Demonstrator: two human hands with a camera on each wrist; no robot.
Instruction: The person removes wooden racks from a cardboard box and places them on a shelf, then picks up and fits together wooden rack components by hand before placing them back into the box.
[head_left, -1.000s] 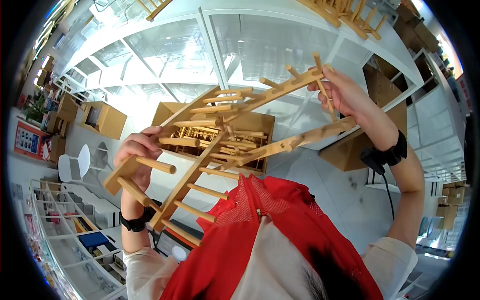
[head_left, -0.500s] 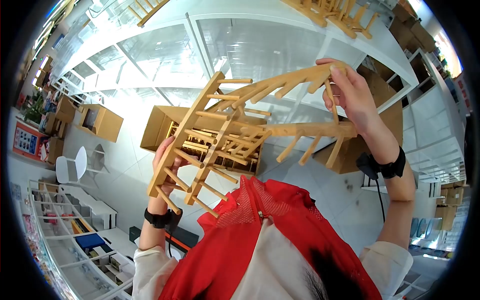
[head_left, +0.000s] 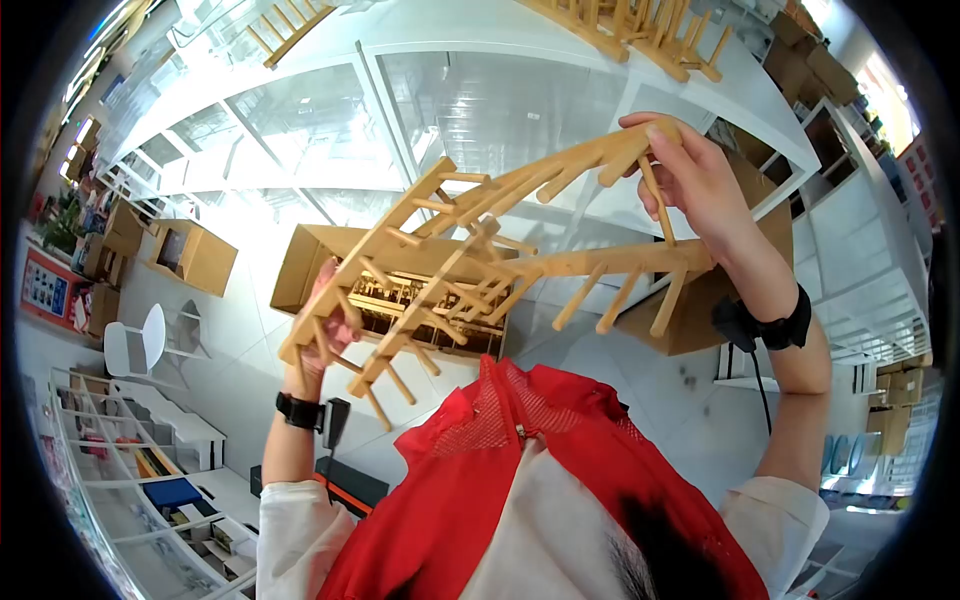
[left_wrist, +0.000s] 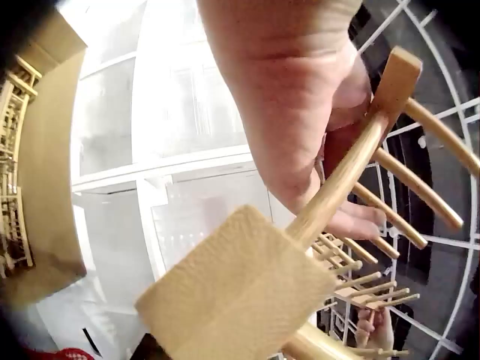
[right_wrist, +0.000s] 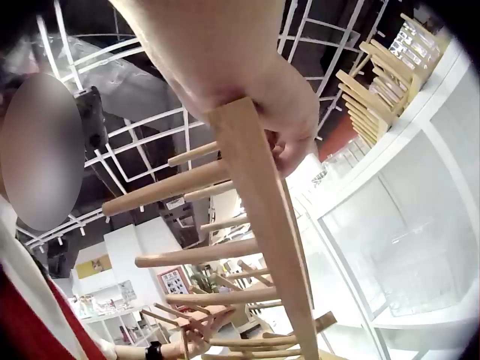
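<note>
You held a pale wooden folding rack with rows of round pegs [head_left: 480, 250] up in front of you, between both hands. Your left hand [head_left: 325, 325] gripped the lower left end of one rail, fingers curled round the bar among the pegs; from the left wrist, the rack [left_wrist: 330, 187] ran past your palm [left_wrist: 300, 112] with its square end nearest the lens. Your right hand [head_left: 695, 185] pinched the upper right end of the rack, thumb and fingers wrapped round the top rail, the second rail hanging just below your wrist. Beneath the rack stood an open brown cardboard box [head_left: 310, 255] holding more wooden racks.
</note>
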